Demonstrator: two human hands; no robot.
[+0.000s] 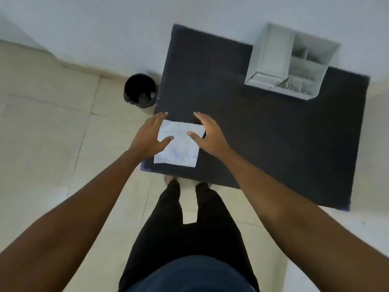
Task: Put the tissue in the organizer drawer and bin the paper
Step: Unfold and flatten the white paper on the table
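Nearest, paper (179, 144) lies flat at the near left corner of the dark worktop (263, 133). Left hand (150, 137) and right hand (207, 133) spread open over its sides, gripping nothing. Beyond: black bin (140, 91) on the floor; grey organizer (292, 60) far right.

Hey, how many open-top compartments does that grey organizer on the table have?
4 that I can make out in the grey organizer: one tall slot on its left side, two small ones at the far right, one wider one nearer the person. The low front section may hide more.
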